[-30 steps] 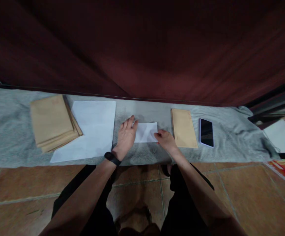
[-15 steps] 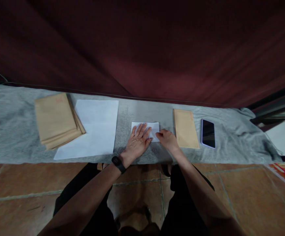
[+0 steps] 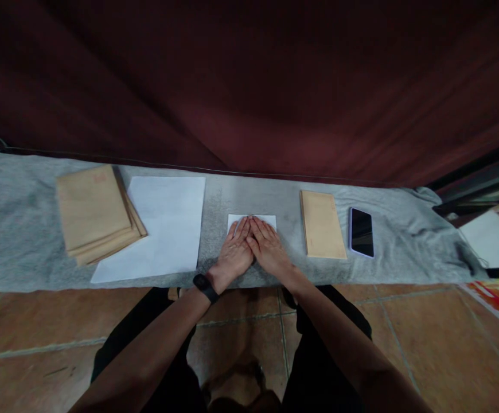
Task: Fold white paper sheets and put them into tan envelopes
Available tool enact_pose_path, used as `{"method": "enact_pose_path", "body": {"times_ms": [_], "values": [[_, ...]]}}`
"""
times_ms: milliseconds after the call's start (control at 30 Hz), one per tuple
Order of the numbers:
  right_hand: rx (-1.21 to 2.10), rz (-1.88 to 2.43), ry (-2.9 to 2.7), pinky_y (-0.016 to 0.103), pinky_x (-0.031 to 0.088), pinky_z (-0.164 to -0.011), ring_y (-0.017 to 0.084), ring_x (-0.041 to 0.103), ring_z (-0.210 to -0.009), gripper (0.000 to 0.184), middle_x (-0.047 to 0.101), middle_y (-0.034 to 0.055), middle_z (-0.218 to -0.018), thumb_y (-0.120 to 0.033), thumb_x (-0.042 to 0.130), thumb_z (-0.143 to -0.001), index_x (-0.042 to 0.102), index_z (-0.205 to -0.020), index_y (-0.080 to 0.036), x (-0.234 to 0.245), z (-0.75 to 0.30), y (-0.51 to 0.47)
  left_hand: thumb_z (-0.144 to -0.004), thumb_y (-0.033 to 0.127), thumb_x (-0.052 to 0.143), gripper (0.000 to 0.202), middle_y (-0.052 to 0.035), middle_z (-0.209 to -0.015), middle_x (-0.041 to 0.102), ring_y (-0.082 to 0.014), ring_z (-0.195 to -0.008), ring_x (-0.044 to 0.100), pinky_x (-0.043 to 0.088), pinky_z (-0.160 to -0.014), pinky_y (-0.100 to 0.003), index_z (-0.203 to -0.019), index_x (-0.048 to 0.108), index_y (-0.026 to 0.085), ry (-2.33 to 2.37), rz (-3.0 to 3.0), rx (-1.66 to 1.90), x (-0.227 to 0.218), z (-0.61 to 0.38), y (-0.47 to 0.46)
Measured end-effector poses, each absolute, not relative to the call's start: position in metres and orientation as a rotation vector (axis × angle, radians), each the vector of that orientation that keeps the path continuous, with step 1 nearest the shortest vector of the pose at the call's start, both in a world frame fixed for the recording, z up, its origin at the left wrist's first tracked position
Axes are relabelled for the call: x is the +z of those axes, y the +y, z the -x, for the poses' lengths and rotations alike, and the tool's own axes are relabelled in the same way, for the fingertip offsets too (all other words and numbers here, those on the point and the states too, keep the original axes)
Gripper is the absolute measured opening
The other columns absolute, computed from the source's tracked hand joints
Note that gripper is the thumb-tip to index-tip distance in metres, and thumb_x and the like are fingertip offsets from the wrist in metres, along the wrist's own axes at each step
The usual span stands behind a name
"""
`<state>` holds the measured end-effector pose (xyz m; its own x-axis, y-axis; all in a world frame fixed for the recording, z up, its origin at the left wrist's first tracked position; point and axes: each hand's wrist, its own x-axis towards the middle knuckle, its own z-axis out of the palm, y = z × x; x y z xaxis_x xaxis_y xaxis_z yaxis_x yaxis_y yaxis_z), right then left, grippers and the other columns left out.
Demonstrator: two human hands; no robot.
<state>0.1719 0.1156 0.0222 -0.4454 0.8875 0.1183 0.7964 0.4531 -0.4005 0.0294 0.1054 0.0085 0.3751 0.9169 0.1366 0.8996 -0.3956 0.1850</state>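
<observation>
A small folded white paper [image 3: 270,219] lies on the grey cloth in front of me, mostly covered by my hands. My left hand [image 3: 236,248] rests flat on its left part, fingers stretched forward. Against it lies my right hand [image 3: 270,245], also flat on the paper, with the fingertips of both hands meeting near the middle. Neither hand grips anything. To the right is a small stack of brown envelopes [image 3: 323,225]. Large white sheets [image 3: 170,223] lie to the left.
A bigger pile of brown envelopes [image 3: 94,203] overlaps the white sheets at the left. A phone [image 3: 362,232] lies right of the small stack. Grey cloth [image 3: 249,195] covers the narrow bench, with a dark red curtain [image 3: 249,115] behind and a tiled floor [image 3: 241,338] below.
My right hand has moved left from the paper's right edge and flattened onto it beside my left hand. The left hand has stayed nearly in place.
</observation>
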Motion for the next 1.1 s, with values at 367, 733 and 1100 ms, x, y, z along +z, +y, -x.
{"method": "enact_pose_path", "body": {"times_ms": [367,733,1100], "values": [[0.229,1.608,-2.391,0.045,0.018,-0.129,0.023,0.021,-0.157,0.058,0.026,0.0114,-0.168,-0.039,0.029,-0.109,0.033,-0.160,-0.012,0.004,-0.181,0.115,-0.101,0.027,0.032,0.060,-0.0182,-0.166,0.030,-0.0266,-0.157,0.019,0.021,-0.128,-0.049,-0.157,0.031,0.005,1.797,-2.422,0.470,0.008,-0.019,0.104],[0.189,1.734,-2.266,0.049,0.020,-0.127,0.028,0.028,-0.155,0.062,0.028,0.0144,-0.167,-0.042,0.032,-0.108,0.030,-0.160,-0.009,0.006,-0.193,0.111,-0.103,0.033,0.029,0.064,-0.0205,-0.166,0.029,-0.0281,-0.156,0.022,0.021,-0.128,-0.048,-0.158,0.029,0.002,1.942,-2.352,0.434,0.007,-0.016,0.098],[0.228,1.764,-2.253,0.046,0.020,-0.127,0.027,0.029,-0.154,0.061,0.030,0.0142,-0.166,-0.039,0.034,-0.107,0.033,-0.159,-0.007,0.011,-0.202,0.108,-0.104,0.038,0.025,0.065,-0.0216,-0.165,0.029,-0.0304,-0.156,0.022,0.024,-0.126,-0.051,-0.157,0.031,0.000,2.010,-2.333,0.311,0.011,-0.014,0.092]]}}
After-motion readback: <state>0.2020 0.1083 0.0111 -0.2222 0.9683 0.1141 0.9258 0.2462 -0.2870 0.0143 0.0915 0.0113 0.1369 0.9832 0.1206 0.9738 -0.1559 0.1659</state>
